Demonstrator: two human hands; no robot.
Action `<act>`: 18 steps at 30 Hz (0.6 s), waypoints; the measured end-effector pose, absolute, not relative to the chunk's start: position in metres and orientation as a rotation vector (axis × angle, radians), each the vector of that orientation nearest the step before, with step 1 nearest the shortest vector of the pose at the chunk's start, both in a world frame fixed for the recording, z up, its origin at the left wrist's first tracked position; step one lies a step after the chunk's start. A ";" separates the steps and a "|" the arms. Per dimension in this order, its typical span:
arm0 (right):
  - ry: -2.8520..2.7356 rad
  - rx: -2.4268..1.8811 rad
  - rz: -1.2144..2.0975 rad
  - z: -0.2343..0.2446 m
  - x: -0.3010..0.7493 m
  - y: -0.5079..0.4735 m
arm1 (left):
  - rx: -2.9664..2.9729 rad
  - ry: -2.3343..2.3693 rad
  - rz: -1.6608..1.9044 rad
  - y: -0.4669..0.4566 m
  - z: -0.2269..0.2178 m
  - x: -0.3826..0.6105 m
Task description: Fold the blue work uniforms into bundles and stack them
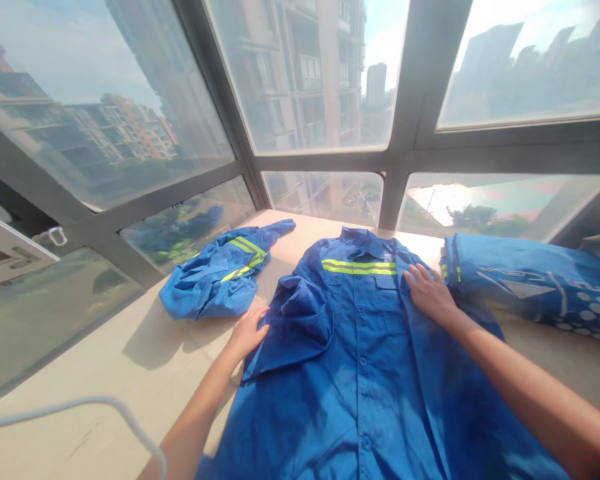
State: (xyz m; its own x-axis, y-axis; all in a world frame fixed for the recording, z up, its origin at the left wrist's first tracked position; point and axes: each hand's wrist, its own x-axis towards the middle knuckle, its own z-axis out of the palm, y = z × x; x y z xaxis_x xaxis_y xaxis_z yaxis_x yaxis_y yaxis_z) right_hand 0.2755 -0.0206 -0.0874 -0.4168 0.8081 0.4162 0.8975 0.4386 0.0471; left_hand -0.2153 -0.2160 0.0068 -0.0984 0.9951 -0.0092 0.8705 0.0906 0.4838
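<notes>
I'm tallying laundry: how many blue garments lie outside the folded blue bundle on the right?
2. The buttoned garment lies spread out at the centre, and the crumpled garment lies beyond the left hand. More could be hidden underneath.

Two hands (247, 333) (430, 295) — two blue jackets (363, 320) (213, 277), one blue bundle (520, 270) — one white cable (93, 401).

Your left hand (250, 331) and right hand (433, 293) are bare — plain slender fingers, uncovered backs and wrists. Your left forearm (200, 407) and right forearm (520, 367) are bare as well, slim and smooth in outline, each narrowing towards the wrist. Your fingernails are too small to make out. A rounded, off-white cable (93, 400) curves beside your left forearm — whether it belongs to your headgear is unclear.
</notes>
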 end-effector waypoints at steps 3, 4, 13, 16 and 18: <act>-2.270 -1.503 -0.338 -0.074 0.267 -0.025 | 1.857 2.098 0.426 -0.204 0.017 -0.210; -2.230 -1.512 -0.323 -0.070 0.264 -0.028 | 1.845 2.131 0.413 -0.203 0.019 -0.210; -1.752 -1.582 0.441 -0.043 0.234 -0.106 | 1.679 2.312 0.260 -0.236 0.036 -0.215; -1.541 -1.444 0.895 -0.034 0.209 -0.156 | 1.593 2.115 0.496 -0.251 0.062 -0.211; -1.411 -1.297 1.210 -0.029 0.185 -0.198 | 1.407 1.869 0.738 -0.269 0.083 -0.198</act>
State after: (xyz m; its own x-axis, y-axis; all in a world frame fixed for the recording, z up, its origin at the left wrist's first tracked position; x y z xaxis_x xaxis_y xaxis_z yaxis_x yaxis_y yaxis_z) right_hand 0.1848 -0.1980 -0.0287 -0.1038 0.9943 -0.0234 0.1749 -0.0049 -0.9846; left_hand -0.1983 -0.2687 0.0827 -0.1894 0.9656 -0.1783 0.5831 0.2567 0.7708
